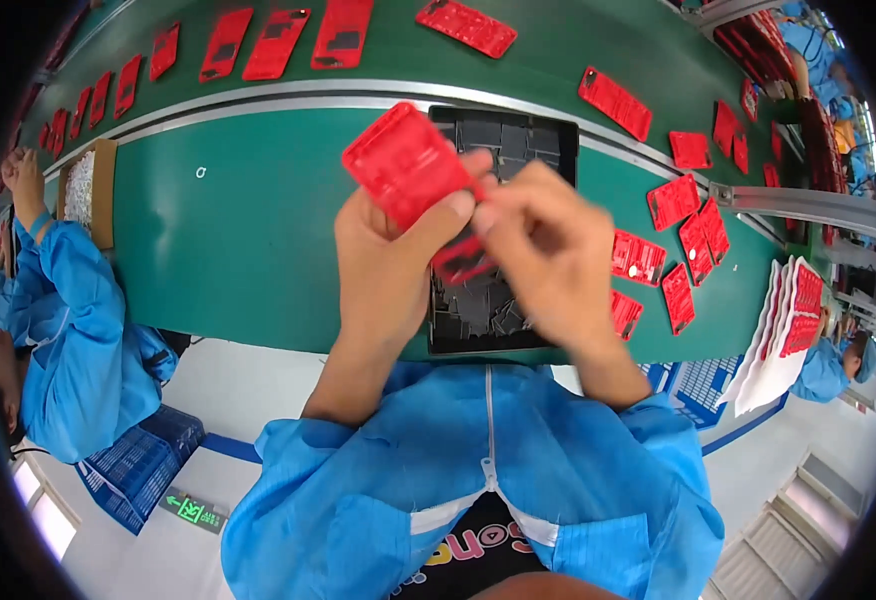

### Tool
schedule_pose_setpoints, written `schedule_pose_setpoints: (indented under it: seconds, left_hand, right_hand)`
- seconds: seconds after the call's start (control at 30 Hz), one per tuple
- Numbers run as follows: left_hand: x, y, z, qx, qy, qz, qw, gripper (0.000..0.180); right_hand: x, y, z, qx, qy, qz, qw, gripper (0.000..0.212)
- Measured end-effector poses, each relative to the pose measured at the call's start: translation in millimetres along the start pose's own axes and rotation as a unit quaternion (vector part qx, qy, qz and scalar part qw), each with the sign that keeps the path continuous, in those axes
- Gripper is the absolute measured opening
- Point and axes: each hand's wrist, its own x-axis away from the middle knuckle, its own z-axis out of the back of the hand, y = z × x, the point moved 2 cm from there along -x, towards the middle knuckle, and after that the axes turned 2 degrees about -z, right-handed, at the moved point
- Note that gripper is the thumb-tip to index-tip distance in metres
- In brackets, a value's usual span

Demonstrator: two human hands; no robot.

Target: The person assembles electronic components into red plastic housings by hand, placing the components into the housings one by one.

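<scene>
My left hand [383,260] grips a red plastic phone case [403,160], tilted above a black tray [569,150], with the thumb pressed across it. My right hand [558,245] is closed in a pinch against the case's right edge, slightly blurred; whatever lies between its fingertips is hidden. Below my thumbs shows another red part with a dark patch [463,262]; whether it belongs to the same case I cannot tell. Small flat black pieces [478,310] fill the tray. Right of it, several red cases [674,201] lie on the green table.
Beyond a metal rail [288,97], more red cases [343,35] lie in a row on a green surface. A co-worker in blue [73,330] sits at the left near a cardboard box [103,195]. White trays [773,335] stand stacked at the right edge; blue baskets [143,465] are below.
</scene>
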Motion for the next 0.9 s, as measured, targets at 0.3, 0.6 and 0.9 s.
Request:
schedule_pose_setpoints:
  seconds: [0.3, 0.6, 0.9]
  left_hand:
    - [-4, 12, 22, -0.072, -0.010, -0.053, 0.996, 0.046]
    - [-7, 14, 30, -0.122, 0.018, -0.045, 0.991, 0.036]
    - [-20, 9, 33, -0.087, 0.031, 0.014, 0.996, 0.031]
  right_hand:
    - [-190, 146, 147, 0.258, 0.083, -0.149, 0.951, 0.032]
    - [-217, 141, 33, 0.489, -0.075, 0.218, 0.841, 0.079]
    - [-102, 11, 19, 0.220, -0.279, 0.210, 0.911, 0.073]
